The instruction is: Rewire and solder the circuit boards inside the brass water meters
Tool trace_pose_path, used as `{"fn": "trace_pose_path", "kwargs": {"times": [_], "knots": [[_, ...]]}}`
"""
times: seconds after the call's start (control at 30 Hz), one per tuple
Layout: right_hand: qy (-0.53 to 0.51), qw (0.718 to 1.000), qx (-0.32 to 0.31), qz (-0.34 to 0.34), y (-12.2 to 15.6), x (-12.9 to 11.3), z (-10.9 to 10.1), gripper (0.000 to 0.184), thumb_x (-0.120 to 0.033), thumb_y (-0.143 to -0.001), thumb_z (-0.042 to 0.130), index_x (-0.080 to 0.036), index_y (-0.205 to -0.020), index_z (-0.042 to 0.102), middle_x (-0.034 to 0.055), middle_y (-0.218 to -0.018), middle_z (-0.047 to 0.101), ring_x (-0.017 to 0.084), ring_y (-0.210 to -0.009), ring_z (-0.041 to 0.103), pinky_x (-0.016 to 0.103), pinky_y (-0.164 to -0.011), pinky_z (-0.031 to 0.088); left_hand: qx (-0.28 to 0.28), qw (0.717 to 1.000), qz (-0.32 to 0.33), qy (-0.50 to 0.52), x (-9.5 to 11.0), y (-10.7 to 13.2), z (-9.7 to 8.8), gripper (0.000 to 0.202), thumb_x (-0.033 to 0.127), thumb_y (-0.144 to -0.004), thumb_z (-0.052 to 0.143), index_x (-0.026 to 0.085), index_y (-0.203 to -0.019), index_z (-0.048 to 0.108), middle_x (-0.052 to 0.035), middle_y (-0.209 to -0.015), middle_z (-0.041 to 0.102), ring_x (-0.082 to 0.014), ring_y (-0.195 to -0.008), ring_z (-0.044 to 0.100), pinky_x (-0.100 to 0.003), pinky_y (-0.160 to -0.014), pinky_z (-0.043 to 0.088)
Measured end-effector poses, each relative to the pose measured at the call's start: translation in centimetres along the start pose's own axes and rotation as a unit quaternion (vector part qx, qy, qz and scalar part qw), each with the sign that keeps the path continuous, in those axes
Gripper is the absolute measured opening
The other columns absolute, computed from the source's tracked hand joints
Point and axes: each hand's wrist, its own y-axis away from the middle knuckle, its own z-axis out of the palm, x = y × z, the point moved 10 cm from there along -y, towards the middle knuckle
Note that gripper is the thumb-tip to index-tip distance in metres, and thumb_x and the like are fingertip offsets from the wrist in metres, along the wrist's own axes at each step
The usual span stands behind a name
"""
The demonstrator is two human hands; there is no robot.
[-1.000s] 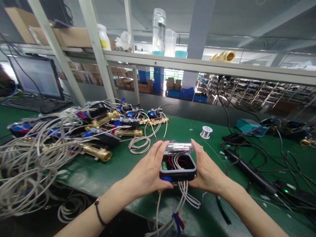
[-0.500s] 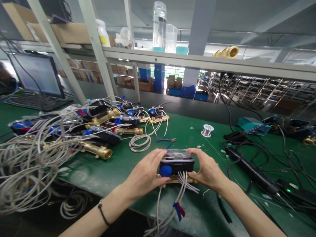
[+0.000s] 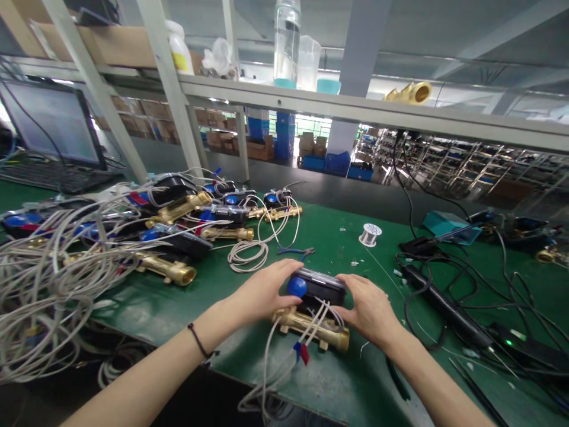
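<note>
Between my two hands is a black meter housing point(image 3: 322, 289) with a clear top and a round blue part on its front left. My left hand point(image 3: 265, 292) grips its left end, thumb in front and fingers behind. On the right end, my right hand point(image 3: 371, 305) holds it the same way. A brass pipe body point(image 3: 311, 326) lies just below and in front of the housing; whether the two are joined is hidden. Grey cables point(image 3: 271, 370) with blue and red tags point(image 3: 302, 353) run down from it over the table's front edge.
Several meters with brass pipes point(image 3: 171, 270) and tangled cables point(image 3: 40, 296) lie to the left. Blue-handled pliers point(image 3: 297, 251) and a solder spool point(image 3: 370, 235) lie beyond my hands. A black soldering iron point(image 3: 448, 308) and cords are at right. A shelf rail point(image 3: 355, 110) crosses above.
The housing has tipped away from me, so its clear top shows less and the brass pipe shows more. The tagged cables have shifted left. My hands keep hold of both ends.
</note>
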Motion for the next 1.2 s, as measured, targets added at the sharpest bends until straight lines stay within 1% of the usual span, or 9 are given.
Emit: {"fn": "trace_pose_path", "kwargs": {"times": [0.1, 0.17, 0.33, 0.53, 0.73, 0.93, 1.0, 1.1, 1.2], "knots": [[0.064, 0.995, 0.034, 0.067, 1.3, -1.1, -0.7, 0.045, -0.032, -0.071, 0.072, -0.010, -0.108, 0.059, 0.0151, -0.098, 0.069, 0.026, -0.092, 0.065, 0.040, -0.087, 0.050, 0.038, 0.990, -0.138, -0.004, -0.6, 0.5, -1.1, 0.033, 0.042, -0.088, 0.048, 0.019, -0.111, 0.056, -0.0075, -0.108, 0.063, -0.0211, -0.099, 0.060, -0.033, -0.083, 0.047], [0.106, 0.986, 0.064, 0.109, 2.0, -2.5, -1.3, 0.039, -0.033, -0.070, 0.073, -0.010, -0.099, 0.061, 0.0137, -0.088, 0.069, 0.025, -0.084, 0.066, 0.037, -0.083, 0.052, 0.018, 0.979, -0.201, -0.039, 0.1, 1.2, -0.9, 0.044, 0.052, -0.092, 0.033, 0.020, -0.086, 0.063, -0.0056, -0.087, 0.067, -0.0217, -0.082, 0.063, -0.033, -0.071, 0.046], [0.150, 0.970, 0.104, 0.164, 3.3, -7.6, -0.9, 0.028, -0.027, -0.070, 0.072, -0.005, -0.085, 0.063, 0.0115, -0.066, 0.064, 0.023, -0.064, 0.064, 0.038, -0.076, 0.053, -0.085, 0.970, -0.171, -0.152, 3.8, 0.8, 1.2, 0.062, 0.060, -0.090, 0.024, 0.020, -0.065, 0.065, -0.0087, -0.069, 0.066, -0.0262, -0.078, 0.064, -0.038, -0.077, 0.043], [0.073, 0.985, 0.111, 0.109, 5.3, -12.0, -0.1, 0.035, -0.008, -0.069, 0.059, 0.000, -0.103, 0.062, 0.0161, -0.080, 0.068, 0.024, -0.067, 0.065, 0.035, -0.070, 0.053, -0.107, 0.949, -0.226, -0.191, 1.6, 1.7, 1.1, 0.052, 0.061, -0.078, 0.043, 0.015, -0.073, 0.065, -0.0147, -0.079, 0.067, -0.0316, -0.083, 0.063, -0.041, -0.076, 0.045], [-0.077, 0.982, 0.142, 0.101, 3.6, -7.5, -3.5, 0.031, -0.016, -0.089, 0.033, -0.014, -0.100, 0.062, 0.0100, -0.094, 0.066, 0.019, -0.088, 0.061, 0.030, -0.078, 0.045, -0.179, 0.974, -0.100, -0.101, 2.3, 1.9, 1.7, 0.026, 0.042, -0.069, 0.059, 0.018, -0.078, 0.064, -0.0038, -0.079, 0.064, -0.0206, -0.075, 0.059, -0.027, -0.066, 0.043], [-0.063, 0.996, -0.032, 0.058, -1.0, -6.4, 1.0, 0.037, -0.027, -0.094, 0.033, -0.018, -0.077, 0.064, 0.0044, -0.076, 0.068, 0.015, -0.069, 0.060, 0.025, -0.064, 0.038, -0.274, 0.959, 0.053, -0.053, 5.6, 1.1, 2.0, 0.017, 0.029, -0.065, 0.066, 0.017, -0.076, 0.063, -0.0012, -0.075, 0.059, -0.0168, -0.074, 0.055, -0.024, -0.069, 0.045], [-0.054, 0.995, -0.048, 0.062, -1.2, -6.5, 1.8, 0.041, -0.028, -0.094, 0.031, -0.017, -0.073, 0.064, 0.0055, -0.073, 0.068, 0.015, -0.066, 0.061, 0.026, -0.061, 0.035, -0.221, 0.973, 0.053, -0.049, 5.8, 1.3, 1.1, 0.023, 0.030, -0.064, 0.069, 0.017, -0.083, 0.063, -0.0037, -0.087, 0.061, -0.0199, -0.086, 0.056, -0.027, -0.079, 0.046], [-0.038, 0.994, -0.062, 0.076, -1.2, -6.4, 2.4, 0.047, -0.029, -0.095, 0.028, -0.016, -0.071, 0.066, 0.0088, -0.073, 0.069, 0.016, -0.065, 0.062, 0.027, -0.060, 0.033, -0.014, 0.998, -0.021, -0.053, 5.0, 3.2, -2.1, 0.046, 0.034, -0.063, 0.075, 0.018, -0.103, 0.058, -0.0088, -0.115, 0.054, -0.0260, -0.110, 0.048, -0.037, -0.094, 0.042], [-0.028, 0.993, -0.076, 0.081, -1.2, -6.4, 2.7, 0.051, -0.030, -0.095, 0.027, -0.014, -0.069, 0.067, 0.0109, -0.073, 0.069, 0.017, -0.065, 0.063, 0.027, -0.059, 0.033, 0.146, 0.981, -0.120, -0.050, 4.4, 7.3, -3.8, 0.024, 0.032, -0.082, 0.058, 0.019, -0.101, 0.053, -0.0072, -0.104, 0.055, -0.0221, -0.099, 0.052, -0.036, -0.086, 0.045]]}}
